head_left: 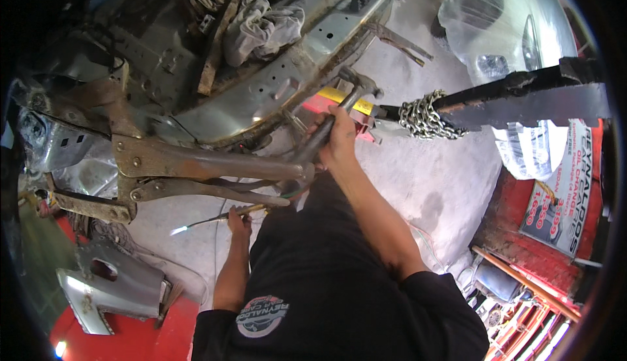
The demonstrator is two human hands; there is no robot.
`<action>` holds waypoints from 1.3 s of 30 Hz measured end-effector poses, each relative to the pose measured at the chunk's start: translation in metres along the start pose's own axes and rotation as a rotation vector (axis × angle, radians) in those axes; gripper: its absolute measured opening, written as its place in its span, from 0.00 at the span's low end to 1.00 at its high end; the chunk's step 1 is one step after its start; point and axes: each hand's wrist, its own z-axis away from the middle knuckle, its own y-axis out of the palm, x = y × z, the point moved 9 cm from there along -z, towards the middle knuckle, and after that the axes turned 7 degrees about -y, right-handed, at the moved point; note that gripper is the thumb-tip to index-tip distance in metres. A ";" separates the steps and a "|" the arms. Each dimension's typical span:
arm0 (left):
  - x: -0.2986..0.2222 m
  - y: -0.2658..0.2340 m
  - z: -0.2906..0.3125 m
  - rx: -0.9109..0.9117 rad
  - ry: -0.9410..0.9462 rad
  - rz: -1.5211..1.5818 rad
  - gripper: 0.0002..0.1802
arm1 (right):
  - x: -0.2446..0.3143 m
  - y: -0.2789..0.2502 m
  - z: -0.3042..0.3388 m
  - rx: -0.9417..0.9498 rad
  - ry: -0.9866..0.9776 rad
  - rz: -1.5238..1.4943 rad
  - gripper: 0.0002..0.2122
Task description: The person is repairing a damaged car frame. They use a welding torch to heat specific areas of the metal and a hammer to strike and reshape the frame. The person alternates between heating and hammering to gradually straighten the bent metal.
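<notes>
My right hand (pixel 336 142) is shut on the dark handle of a hammer (pixel 346 100), whose steel head sits against the lower edge of a grey car body rail (pixel 307 54). My left hand (pixel 239 220) holds a thin cutting torch (pixel 212 219), and its small bluish flame points left. Large rusty locking pliers (pixel 196 165) are clamped onto the panel edge just left of both hands, with the handles reaching toward my right hand.
A steel chain (pixel 423 117) is wound around a black beam (pixel 522 96) to the right. A dirty rag (pixel 264 27) lies on the car body above. A loose grey metal panel (pixel 111 287) rests at lower left. A plastic-covered car (pixel 503 28) stands at upper right.
</notes>
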 end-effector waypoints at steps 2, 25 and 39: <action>-0.001 0.003 -0.008 0.045 -0.021 -0.006 0.16 | 0.007 -0.010 0.003 0.019 0.022 -0.006 0.09; 0.007 -0.001 -0.008 0.037 -0.016 0.027 0.15 | 0.023 0.000 0.011 -0.028 -0.165 -0.085 0.08; 0.024 0.017 0.011 0.037 0.053 0.027 0.15 | 0.098 -0.040 -0.010 0.229 -0.156 0.487 0.10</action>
